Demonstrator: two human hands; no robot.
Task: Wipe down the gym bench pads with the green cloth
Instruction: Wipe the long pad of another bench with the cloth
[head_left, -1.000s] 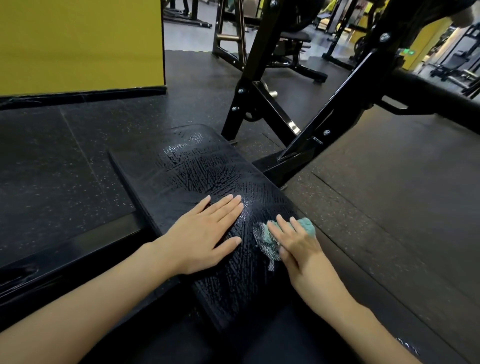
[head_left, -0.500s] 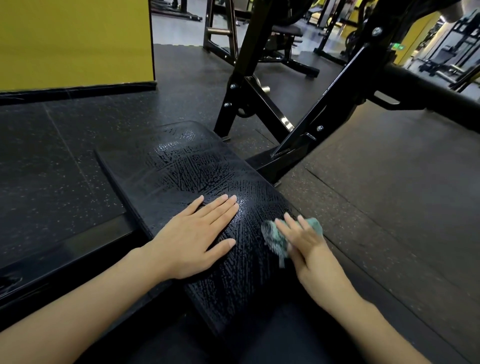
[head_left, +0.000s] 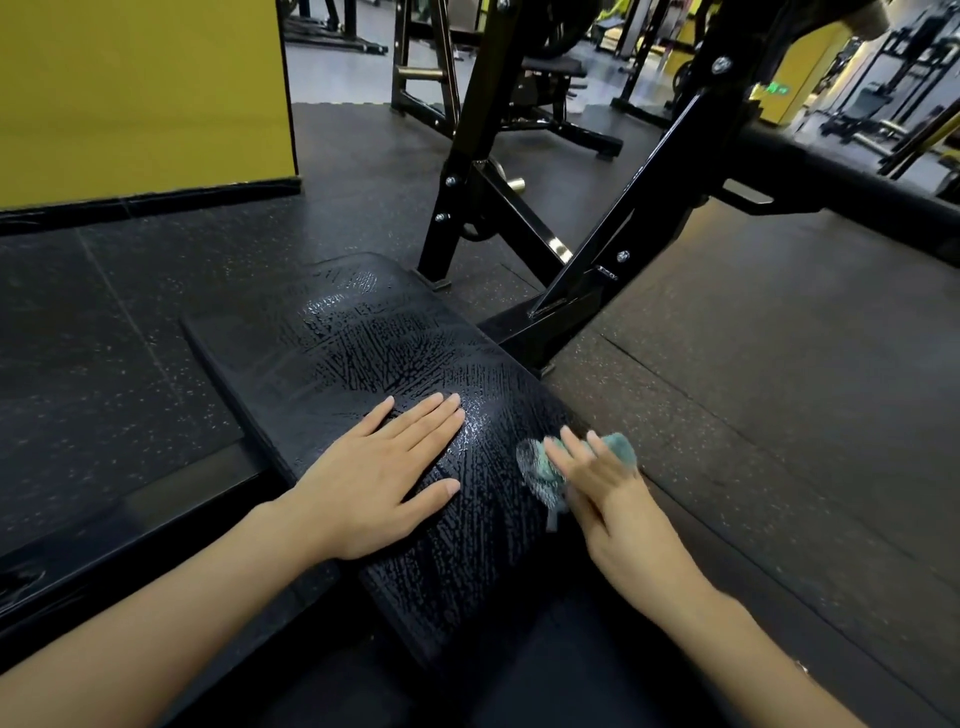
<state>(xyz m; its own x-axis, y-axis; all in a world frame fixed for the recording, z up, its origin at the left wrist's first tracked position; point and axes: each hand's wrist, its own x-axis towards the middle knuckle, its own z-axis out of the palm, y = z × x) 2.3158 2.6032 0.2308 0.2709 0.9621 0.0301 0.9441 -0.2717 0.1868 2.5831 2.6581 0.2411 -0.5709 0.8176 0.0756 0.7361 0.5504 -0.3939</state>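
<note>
Head view. Black bench pad (head_left: 374, 364) runs diagonally from the centre of the frame toward the lower middle; its surface carries wet streaks and beaded droplets across most of its length. Left hand (head_left: 379, 478) lies flat on the pad just left of centre, palm down, fingers extended and together, thumb splayed, gripping nothing. Right hand (head_left: 613, 499) sits at the right edge of the pad, right of centre, fingers extended and pressing down on the green cloth (head_left: 618, 447); whether any part of the cloth is gripped under the palm cannot be told. The cloth is bunched, showing beyond the fingertips and to their left, where it looks blurred. Black steel frame (head_left: 613, 249) rises from behind the pad toward the upper right. Dark speckled rubber floor (head_left: 779, 389) surrounds the bench. Yellow wall panel (head_left: 140, 88) fills the upper left
</note>
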